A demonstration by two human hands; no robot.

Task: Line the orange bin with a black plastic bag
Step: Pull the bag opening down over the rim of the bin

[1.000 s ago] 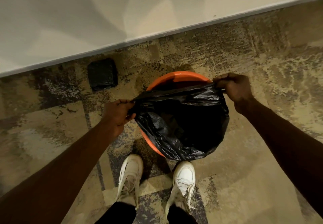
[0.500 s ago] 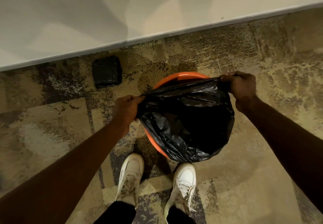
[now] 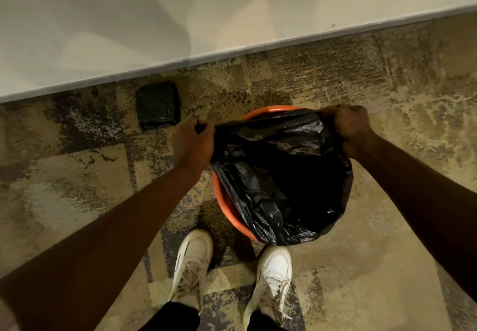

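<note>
An orange bin [image 3: 228, 208] stands on the carpet just ahead of my white shoes. A black plastic bag [image 3: 281, 181] hangs into it, and its near edge drapes over the front and right rim. My left hand [image 3: 192, 145] grips the bag's mouth at the bin's left side. My right hand [image 3: 347, 125] grips the mouth at the far right. Between my hands the bag's far edge is stretched just inside the far rim, where a strip of orange still shows. The bin's inside is hidden by the bag.
A folded black packet [image 3: 158, 105] lies on the carpet to the far left of the bin, close to the white wall [image 3: 206, 21]. The wall's baseboard runs across behind the bin. Patterned carpet surrounds the bin on the other sides.
Both hands have carried the bag's far edge away from me toward the bin's far rim. The bag's mouth has opened wider over the bin, with less of the orange rim showing.
</note>
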